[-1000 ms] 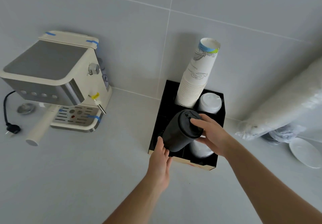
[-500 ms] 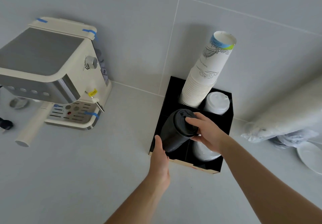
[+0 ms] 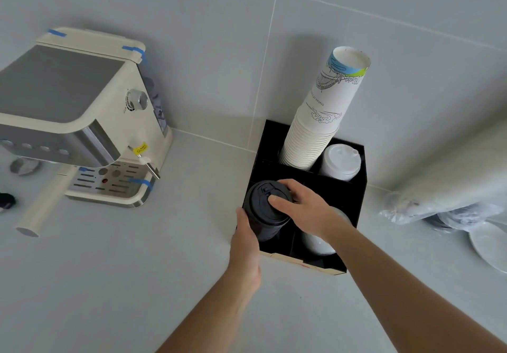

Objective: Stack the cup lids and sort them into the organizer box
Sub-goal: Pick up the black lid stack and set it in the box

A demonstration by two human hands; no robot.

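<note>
Organizer box (image 3: 359, 188): a black box with several compartments is sitting on the grey counter (image 3: 109, 284) at centre right of the frame, its back against the tiled wall (image 3: 219, 37).
Black lids (image 3: 264, 210): a stack of black cup lids is standing tilted in the near left compartment of the box, its top leaning toward the upper left of the frame.
Right hand (image 3: 304, 207): it is reaching in from the lower right and lying over the top of the black stack; its fingers (image 3: 277, 200) are curling over the top lid and gripping it.
Left hand (image 3: 245, 245): it is coming up from the bottom centre and pressing against the near left side of the black stack, at the box's front corner; its fingers are lying straight along the stack, not curling round it.
White lids, back (image 3: 340, 162): a stack of white lids is standing in the far right compartment.
White lids, front (image 3: 318, 243): a second white stack is sitting in the near right compartment, partly hidden under the right forearm.
Paper cups (image 3: 321, 116): a tall stack of printed white cups is rising from the far left compartment and leaning toward the wall.
Coffee machine (image 3: 82, 116): a cream machine with blue tape strips is standing at the left of the frame, well apart from the box.
Plastic bags (image 3: 450, 188): clear bags with contents that cannot be made out are lying at the right edge, beside a white plate (image 3: 488, 245).
</note>
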